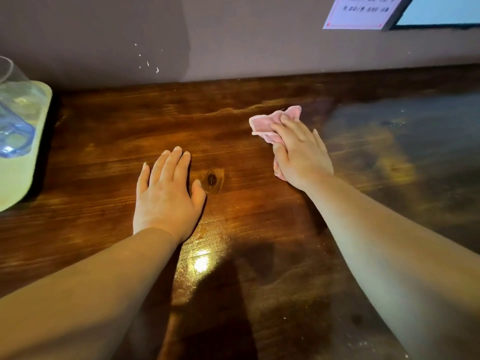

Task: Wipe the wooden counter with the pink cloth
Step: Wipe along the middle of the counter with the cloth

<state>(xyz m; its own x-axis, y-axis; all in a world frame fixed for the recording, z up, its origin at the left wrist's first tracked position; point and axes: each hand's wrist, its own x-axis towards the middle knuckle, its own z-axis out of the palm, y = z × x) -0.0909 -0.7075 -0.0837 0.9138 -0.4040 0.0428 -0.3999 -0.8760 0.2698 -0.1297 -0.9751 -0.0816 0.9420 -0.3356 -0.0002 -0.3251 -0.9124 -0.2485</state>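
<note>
wiping is the step going on now. the right hand [298,152] lies flat on the pink cloth [272,123], fingers spread, pushing the bunched cloth down onto the wooden counter [117,131], a bit right of the middle and toward the wall. the left hand [166,190] rests open and flat on the bare wood, holding nothing. next, i think the cloth must slide over the dull, streaky part to the right, with steady pushing. a clear jug [15,126] stands far left.
</note>
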